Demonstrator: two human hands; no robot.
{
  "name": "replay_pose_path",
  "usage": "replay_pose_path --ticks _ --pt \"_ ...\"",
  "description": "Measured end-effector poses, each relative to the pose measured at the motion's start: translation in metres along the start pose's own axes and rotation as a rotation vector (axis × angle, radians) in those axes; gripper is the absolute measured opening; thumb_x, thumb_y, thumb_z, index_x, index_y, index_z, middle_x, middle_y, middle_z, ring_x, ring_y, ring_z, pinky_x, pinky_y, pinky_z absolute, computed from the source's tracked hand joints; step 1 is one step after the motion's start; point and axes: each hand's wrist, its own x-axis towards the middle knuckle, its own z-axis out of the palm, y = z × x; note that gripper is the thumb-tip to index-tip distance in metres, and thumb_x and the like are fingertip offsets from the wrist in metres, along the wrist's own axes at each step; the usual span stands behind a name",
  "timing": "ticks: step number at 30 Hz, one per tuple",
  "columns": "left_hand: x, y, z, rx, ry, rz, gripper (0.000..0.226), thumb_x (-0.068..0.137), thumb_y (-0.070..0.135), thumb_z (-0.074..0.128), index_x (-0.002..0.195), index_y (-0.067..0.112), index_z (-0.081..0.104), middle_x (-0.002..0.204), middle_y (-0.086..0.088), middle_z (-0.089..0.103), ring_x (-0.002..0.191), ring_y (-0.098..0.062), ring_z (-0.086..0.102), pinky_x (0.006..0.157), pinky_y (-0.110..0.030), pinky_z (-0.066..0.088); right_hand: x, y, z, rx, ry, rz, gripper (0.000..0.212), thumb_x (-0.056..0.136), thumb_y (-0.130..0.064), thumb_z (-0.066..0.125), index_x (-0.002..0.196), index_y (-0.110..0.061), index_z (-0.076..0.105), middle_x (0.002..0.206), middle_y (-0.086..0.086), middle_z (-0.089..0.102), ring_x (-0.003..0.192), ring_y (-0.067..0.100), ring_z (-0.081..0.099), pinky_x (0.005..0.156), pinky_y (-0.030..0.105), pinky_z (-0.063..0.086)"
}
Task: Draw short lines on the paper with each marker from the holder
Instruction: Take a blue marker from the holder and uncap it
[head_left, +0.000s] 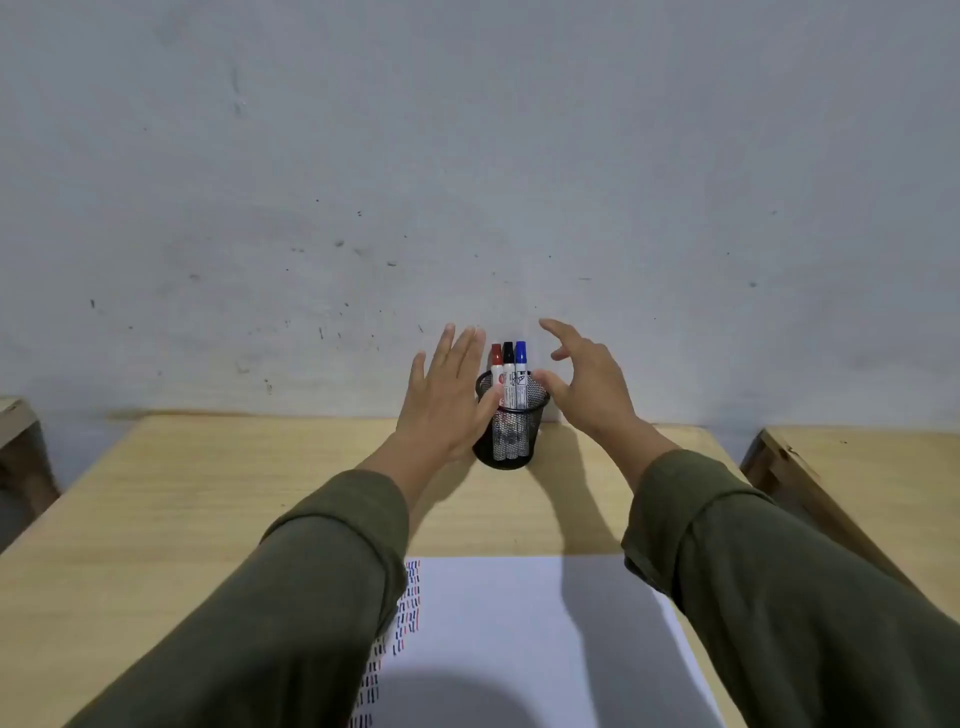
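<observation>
Left hand (448, 395) flat, fingers spread, empty, pressed against the left side of the black mesh holder (511, 434). Right hand (587, 379) just right of the rim, fingers curled apart, gripping nothing. Upright in the holder: red marker (497, 375), black marker (508, 374), blue marker (521, 373), caps up (barrel print too small to read). Nearer on the wooden table (156, 519), white paper (519, 623) with short red, blue and black dashes (408, 618) down its left edge, partly hidden by the left olive sleeve (291, 613). Grey scuffed wall (467, 156) behind.

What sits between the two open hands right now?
In the head view, the black mesh holder with red, black and blue markers stands between the left hand and right hand.
</observation>
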Motion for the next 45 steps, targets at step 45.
replay_pose_path --ticks 45 --pt "0.001 0.009 -0.042 -0.217 0.226 0.087 0.047 0.100 0.029 0.031 0.147 0.021 0.029 0.154 0.002 0.032 0.148 -0.013 0.013 0.115 -0.038 0.013 0.012 -0.043 -0.046 0.546 0.189 0.028 0.059 0.083 -0.010 0.067 0.129 -0.029 0.036 0.089 0.003 0.067 0.078 0.006 0.063 0.068 0.008 0.044"
